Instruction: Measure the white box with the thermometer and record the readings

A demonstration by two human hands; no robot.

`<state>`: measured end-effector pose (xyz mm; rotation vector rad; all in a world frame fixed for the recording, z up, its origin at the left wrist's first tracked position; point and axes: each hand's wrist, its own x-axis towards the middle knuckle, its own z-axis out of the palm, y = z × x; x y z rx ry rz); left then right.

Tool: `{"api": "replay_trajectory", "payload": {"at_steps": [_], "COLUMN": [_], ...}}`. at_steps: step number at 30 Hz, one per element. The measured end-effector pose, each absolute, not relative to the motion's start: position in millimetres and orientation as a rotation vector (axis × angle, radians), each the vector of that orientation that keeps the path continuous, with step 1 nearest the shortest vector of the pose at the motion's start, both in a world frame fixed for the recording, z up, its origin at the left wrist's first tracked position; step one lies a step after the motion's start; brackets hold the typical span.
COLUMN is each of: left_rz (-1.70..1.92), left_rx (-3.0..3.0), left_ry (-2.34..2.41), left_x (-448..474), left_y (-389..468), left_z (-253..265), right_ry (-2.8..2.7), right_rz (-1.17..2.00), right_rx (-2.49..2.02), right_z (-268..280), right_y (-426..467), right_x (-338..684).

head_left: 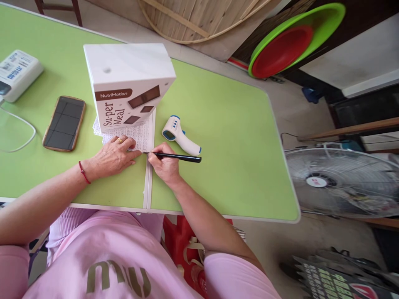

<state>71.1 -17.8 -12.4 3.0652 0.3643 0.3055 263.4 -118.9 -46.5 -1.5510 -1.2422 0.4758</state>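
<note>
A black pen [187,158] is gripped in my right hand [166,165], its tip at the lower right edge of a sheet of paper [141,136] covered in dense small writing. My left hand [114,157] lies over the lower part of the paper, fingers stretched out and holding nothing. On the upper part of the sheets stands a white box [129,64] marked "NutriMotion Su-per Meal", hiding much of them. Just beyond my right hand lies a white and blue infrared thermometer [181,136]. A phone [65,123] in a brown-edged case rests left of the paper.
The green folding table [224,124] has a seam down its middle. At the far left sits a white device [20,74] with a white cable [29,124]. Right of the table are a large fan [336,182] and green and red basins [280,52]. A red stool [176,236] is below.
</note>
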Motion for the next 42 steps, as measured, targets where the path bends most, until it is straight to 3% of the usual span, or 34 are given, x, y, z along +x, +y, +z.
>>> {"api": "replay_trajectory", "payload": {"at_steps": [42], "left_rz": [0.307], "left_rx": [3.069], "left_ry": [0.346], "left_x": [69.0], "left_y": [-15.6], "left_z": [-12.3], "right_ry": [-1.255], "right_rz": [0.374], "right_rx": [-1.524], "right_z": [-49.0], "right_y": [-119.8], "right_x": [264.6]}}
